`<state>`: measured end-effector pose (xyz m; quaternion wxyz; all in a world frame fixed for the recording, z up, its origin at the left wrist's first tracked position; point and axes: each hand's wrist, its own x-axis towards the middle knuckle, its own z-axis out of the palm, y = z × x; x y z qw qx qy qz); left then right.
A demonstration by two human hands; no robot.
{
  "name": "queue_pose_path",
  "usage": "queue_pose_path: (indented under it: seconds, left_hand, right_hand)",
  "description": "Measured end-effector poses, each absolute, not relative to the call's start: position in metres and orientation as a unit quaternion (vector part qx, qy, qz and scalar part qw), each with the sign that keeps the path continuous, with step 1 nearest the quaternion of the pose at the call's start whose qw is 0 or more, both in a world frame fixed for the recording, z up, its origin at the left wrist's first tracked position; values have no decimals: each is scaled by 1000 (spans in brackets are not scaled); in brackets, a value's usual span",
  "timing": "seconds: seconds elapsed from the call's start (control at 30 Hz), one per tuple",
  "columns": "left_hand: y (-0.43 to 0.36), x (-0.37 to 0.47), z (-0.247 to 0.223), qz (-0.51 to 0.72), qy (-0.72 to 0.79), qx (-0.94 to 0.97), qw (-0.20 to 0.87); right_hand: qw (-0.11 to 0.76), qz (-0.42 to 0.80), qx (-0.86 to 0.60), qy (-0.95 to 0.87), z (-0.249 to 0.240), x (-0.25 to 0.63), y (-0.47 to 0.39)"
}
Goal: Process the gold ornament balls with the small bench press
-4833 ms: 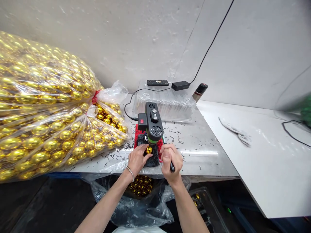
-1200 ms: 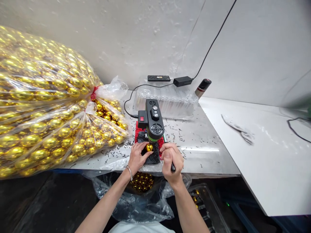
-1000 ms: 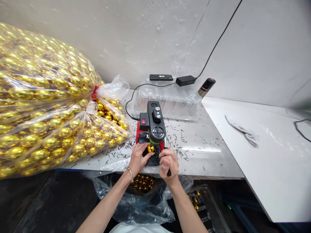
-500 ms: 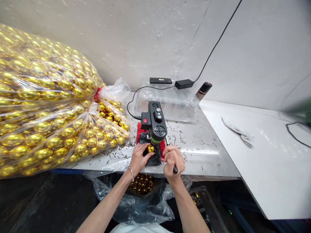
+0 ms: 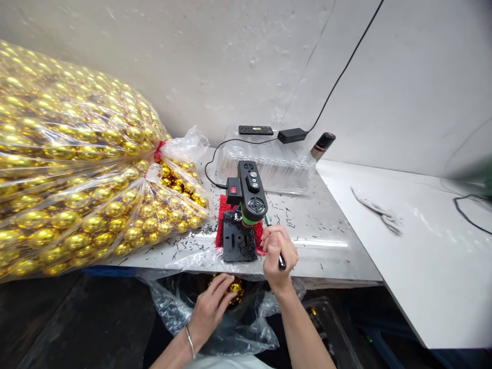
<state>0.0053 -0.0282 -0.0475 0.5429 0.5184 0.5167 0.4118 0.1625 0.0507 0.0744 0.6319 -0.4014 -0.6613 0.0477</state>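
The right hand (image 5: pixel 280 256) has its fingers closed firmly round the black-handled lever (image 5: pixel 282 263) of the black press (image 5: pixel 251 192). Below the tabletop (image 5: pixel 315 241) edge, the left hand (image 5: pixel 209 310) has its fingers partly curled at a gold ball (image 5: pixel 235 287) over the open plastic bag (image 5: pixel 180 305); whether they grip it, I cannot tell. The press stands over a slotted black base plate (image 5: pixel 239 247) on a red mat (image 5: pixel 220 225).

A bulging clear sack (image 5: pixel 77 179) of gold balls crowds the left side (its knotted neck is tied in red), blocking that side of the press. Behind the press, a clear tray (image 5: pixel 265 171) blocks the back, with a black adapter (image 5: pixel 292 135) and its cable nearby. A dark-capped can (image 5: pixel 323 146) leans beside the tray. Black scraps litter the tabletop.
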Motion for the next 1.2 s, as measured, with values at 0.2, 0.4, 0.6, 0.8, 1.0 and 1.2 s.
queue_pose_path:
  seconds: [0.2, 0.4, 0.6, 0.8, 1.0, 1.2]
  left_hand:
    - [104, -45, 32, 455, 572, 664, 159]
    - [213, -71, 58, 14, 609, 788, 96]
    - [221, -59, 35, 17, 586, 798, 142]
    - [221, -60, 29, 103, 589, 781, 179]
    - [190, -62, 62, 470, 513, 497, 519]
    - [128, -43, 62, 493, 413, 276, 714]
  right_hand:
    - [636, 44, -394, -662, 72, 163, 51]
    - [633, 39, -385, -671, 70, 164, 52]
    - [632, 44, -380, -674, 67, 164, 52]
    - [628, 45, -379, -678, 63, 165, 52]
    - [615, 39, -379, -690, 63, 167, 51]
    - [623, 46, -379, -683, 66, 166, 51]
